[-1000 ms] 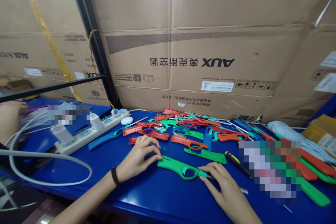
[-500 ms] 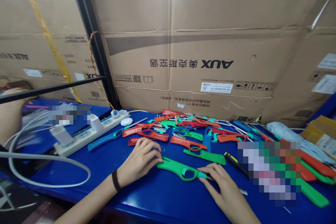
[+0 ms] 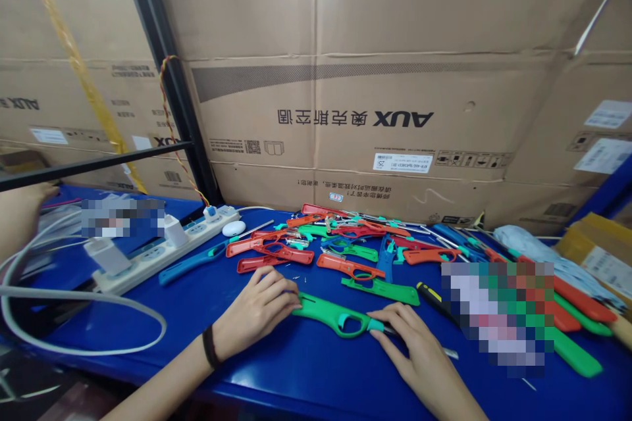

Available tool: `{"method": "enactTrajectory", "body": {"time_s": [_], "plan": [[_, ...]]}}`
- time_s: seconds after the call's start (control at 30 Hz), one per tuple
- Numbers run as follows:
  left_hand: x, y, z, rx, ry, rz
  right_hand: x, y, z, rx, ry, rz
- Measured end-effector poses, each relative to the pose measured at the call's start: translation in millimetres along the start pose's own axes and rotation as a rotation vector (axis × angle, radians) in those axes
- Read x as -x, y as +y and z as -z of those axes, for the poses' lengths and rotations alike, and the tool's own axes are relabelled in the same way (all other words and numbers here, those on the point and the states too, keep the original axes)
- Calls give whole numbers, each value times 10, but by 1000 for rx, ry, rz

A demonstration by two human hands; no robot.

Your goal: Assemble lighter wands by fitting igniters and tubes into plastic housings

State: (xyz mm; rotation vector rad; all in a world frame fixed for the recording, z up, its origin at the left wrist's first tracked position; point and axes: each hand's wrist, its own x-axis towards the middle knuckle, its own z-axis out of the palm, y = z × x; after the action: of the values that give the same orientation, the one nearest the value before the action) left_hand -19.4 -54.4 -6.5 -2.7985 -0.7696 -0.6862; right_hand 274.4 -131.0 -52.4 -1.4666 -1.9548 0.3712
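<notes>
A green long-reach lighter (image 3: 320,313) lies sideways just above or on the blue table, between my hands. The closed fingers of my left hand (image 3: 261,306) hold the end of its handle. With thumb and fingers, my right hand (image 3: 407,335) pinches the other end, at the teal collar and metal tube. A teal trigger (image 3: 342,321) shows in the lighter's finger loop. Just behind lie a green casing half (image 3: 382,291) and an orange casing half (image 3: 348,266). A black and yellow tool (image 3: 434,299) lies beyond my right hand.
Red, orange and blue lighter parts (image 3: 276,251) lie heaped behind. A blue lighter (image 3: 190,264) lies near the white power strip (image 3: 148,254) and its cables. Lighters (image 3: 575,352) and a blurred patch are at right. Another person's arm (image 3: 17,220) is at far left; large cardboard boxes (image 3: 316,85) stand behind.
The view has shifted slightly. My left fingers have closed further over the lighter's handle end. The other person's hand at far left has moved, and a finger-like shape now shows at the right edge.
</notes>
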Motion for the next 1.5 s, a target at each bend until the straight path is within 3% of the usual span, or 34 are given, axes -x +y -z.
{"method": "enactTrajectory", "body": {"time_s": [0.27, 0.47, 0.57, 0.7, 0.77, 0.87, 0.97, 1.07, 1.13, 1.2, 1.33, 1.5], "plan": [[9, -4, -6, 24, -17, -5, 7, -43, 69, 80, 38, -27], [60, -11, -10, 227, -29, 61, -99, 394, 421, 494, 222, -113], [7, -71, -1, 321, -71, 107, -199, 533, 499, 673, 129, -132], [-97, -155, -19, 432, -136, 149, -324, 501, 519, 722, -68, -161], [-140, -179, -48, 449, -178, 165, -373, 425, 560, 718, -55, -157], [-209, -189, -102, 476, -214, 178, -453, 158, 689, 606, 168, -48], [-311, -161, -165, 529, -214, 169, -582, -347, 805, 314, 387, 114], [-426, -101, -257, 572, -194, 127, -775, -876, 761, 28, 450, 174], [-473, -63, -333, 590, -168, 103, -912, -1078, 624, -124, 427, 234], [-485, -42, -402, 590, -129, 108, -1027, -1117, 444, -223, 390, 281], [-455, -47, -456, 568, -92, 100, -1130, -909, 172, -323, 340, 308], [-462, -59, -417, 541, -113, 74, -1085, -774, 139, -328, 415, 295]]}}
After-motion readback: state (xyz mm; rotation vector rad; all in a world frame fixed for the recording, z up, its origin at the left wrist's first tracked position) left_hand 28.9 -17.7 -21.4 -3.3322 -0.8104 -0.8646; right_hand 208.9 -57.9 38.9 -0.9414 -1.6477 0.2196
